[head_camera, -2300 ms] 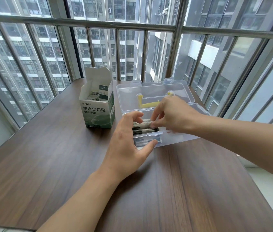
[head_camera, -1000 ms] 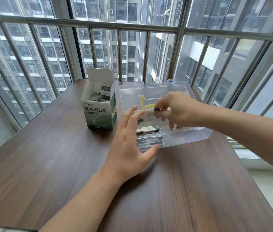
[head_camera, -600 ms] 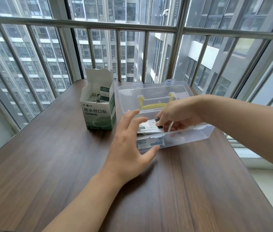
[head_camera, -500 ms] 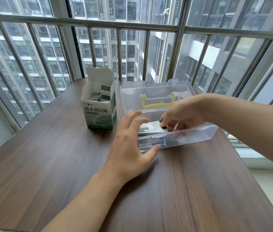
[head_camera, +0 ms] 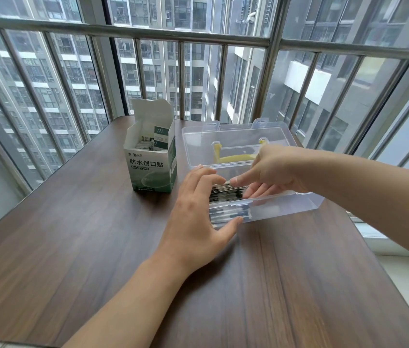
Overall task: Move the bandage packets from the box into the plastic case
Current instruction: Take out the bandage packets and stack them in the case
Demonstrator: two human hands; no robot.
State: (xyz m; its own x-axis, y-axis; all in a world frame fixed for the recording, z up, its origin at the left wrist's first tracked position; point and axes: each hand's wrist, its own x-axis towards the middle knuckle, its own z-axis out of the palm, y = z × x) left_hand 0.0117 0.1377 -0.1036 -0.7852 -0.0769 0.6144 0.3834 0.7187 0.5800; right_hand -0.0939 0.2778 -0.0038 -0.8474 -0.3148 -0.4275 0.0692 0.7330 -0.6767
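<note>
A clear plastic case (head_camera: 286, 207) stands open on the table, its lid (head_camera: 236, 139) upright behind it. A stack of bandage packets (head_camera: 226, 193) lies in the case's left end. My left hand (head_camera: 198, 209) rests at that end, fingers straight over the stack's left side and thumb against the case's front wall. My right hand (head_camera: 268, 174) reaches in from the right, its index fingertip on top of the stack and its other fingers against the stack's right side. The green and white bandage box (head_camera: 150, 169) stands open to the left of the case, with several packets (head_camera: 148, 144) inside.
The dark wooden table (head_camera: 98, 247) ends at a railing and windows (head_camera: 198, 71) behind the box and case. A yellow handle (head_camera: 233, 158) shows through the lid. The table's right edge drops off beyond the case.
My right hand has lowered the packet it held onto the stack in the case, and its fingers now lie against the stack. My left hand has stayed at the case's left end.
</note>
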